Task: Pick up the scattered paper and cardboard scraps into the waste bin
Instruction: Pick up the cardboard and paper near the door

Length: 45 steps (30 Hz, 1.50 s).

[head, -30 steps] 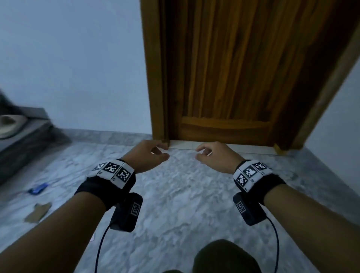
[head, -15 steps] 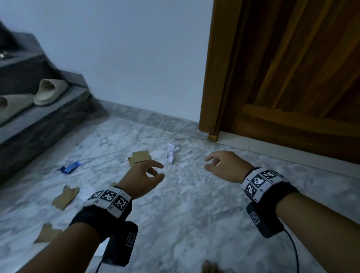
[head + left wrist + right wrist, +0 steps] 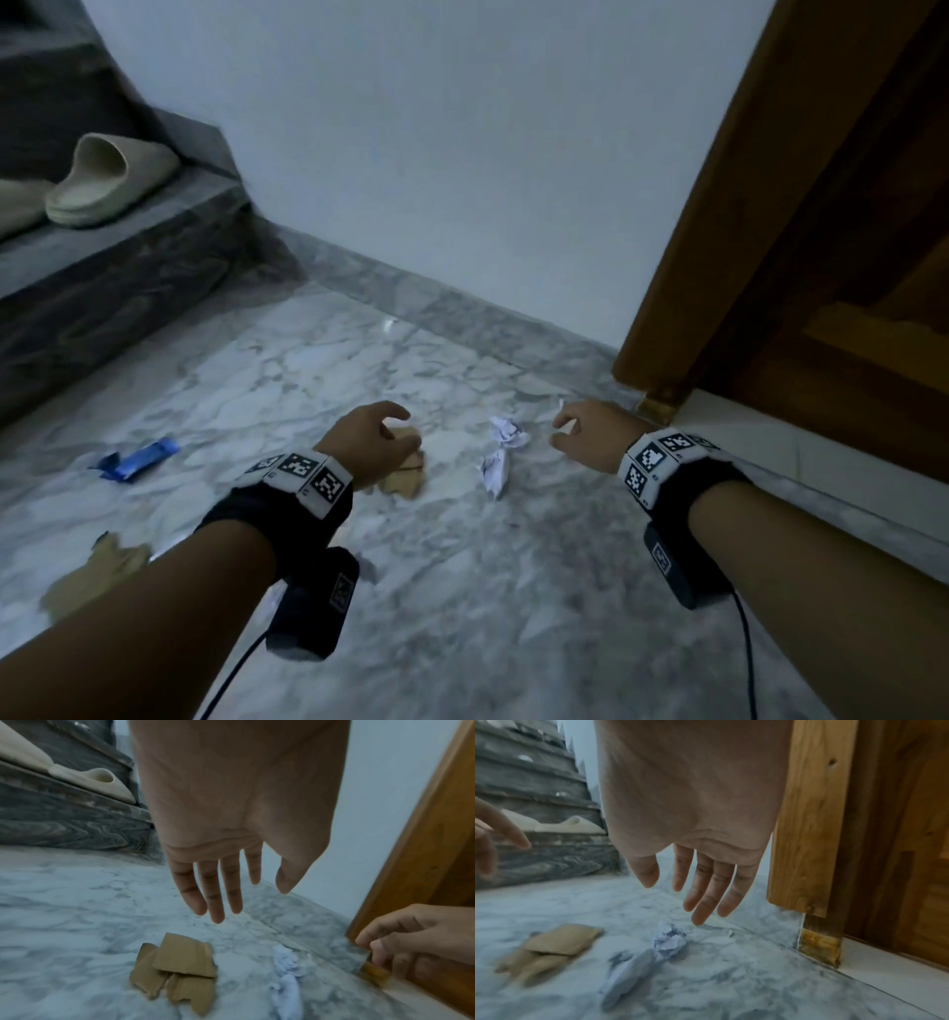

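Observation:
Brown cardboard scraps (image 3: 405,475) (image 3: 180,967) (image 3: 552,947) lie stacked on the marble floor. My left hand (image 3: 380,437) (image 3: 231,898) hovers just above them, fingers relaxed and empty. To their right lies a crumpled white paper (image 3: 500,455) (image 3: 286,981) (image 3: 654,953). My right hand (image 3: 570,429) (image 3: 687,898) hangs a little above and right of it, fingers loose and holding nothing. Another cardboard scrap (image 3: 95,578) lies at the lower left, partly behind my left forearm. No waste bin is in view.
A blue wrapper (image 3: 136,460) lies on the floor to the left. A dark stone step (image 3: 113,288) at the left carries beige slippers (image 3: 110,180). A wooden door and frame (image 3: 801,246) stand at the right, a white wall behind.
My view swung left and down from the door to the littered floor. Both hands moved down closer to the cardboard and the crumpled paper.

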Motion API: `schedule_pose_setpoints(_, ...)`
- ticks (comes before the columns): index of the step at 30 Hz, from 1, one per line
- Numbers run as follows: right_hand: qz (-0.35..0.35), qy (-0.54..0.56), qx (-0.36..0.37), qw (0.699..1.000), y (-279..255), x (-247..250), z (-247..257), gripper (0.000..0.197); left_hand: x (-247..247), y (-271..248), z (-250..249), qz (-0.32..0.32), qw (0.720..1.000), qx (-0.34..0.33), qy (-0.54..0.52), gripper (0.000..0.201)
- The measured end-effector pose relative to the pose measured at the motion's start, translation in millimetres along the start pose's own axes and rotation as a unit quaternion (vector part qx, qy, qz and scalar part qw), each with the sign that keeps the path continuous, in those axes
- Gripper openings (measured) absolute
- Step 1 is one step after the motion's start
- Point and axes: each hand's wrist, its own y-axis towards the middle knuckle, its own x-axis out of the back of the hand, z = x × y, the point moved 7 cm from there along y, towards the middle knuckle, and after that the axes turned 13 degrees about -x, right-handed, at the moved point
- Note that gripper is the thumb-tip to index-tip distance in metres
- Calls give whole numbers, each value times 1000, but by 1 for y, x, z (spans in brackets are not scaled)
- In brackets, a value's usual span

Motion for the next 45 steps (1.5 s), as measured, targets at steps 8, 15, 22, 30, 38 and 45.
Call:
schedule_pose_setpoints(8, 9, 47, -11, 999, 90, -76, 13, 68, -32, 49, 98, 3, 998, 63, 10, 63)
schedule_pose_setpoints(15, -8, 73, 18, 997, 107, -86, 34, 74, -69, 54, 123, 33, 991, 115, 51, 83)
schedule_pose_setpoints(22, -30, 153, 54, 986, 102, -79, 43, 44, -65, 71, 118, 5, 986, 127, 108, 90)
schedule_pose_setpoints(30, -26, 256, 49, 965, 94, -61, 33, 70, -69, 75, 135, -60, 984, 134, 96, 69)
schedule_pose_setpoints(38, 111, 209, 95, 967, 66, -83, 42, 32, -66, 81, 144, -50, 984, 146, 90, 84)
schedule_pose_setpoints(45, 110, 151, 76, 980, 51, -111, 38, 51, -64, 81, 146, -100, 984, 145, 33, 54)
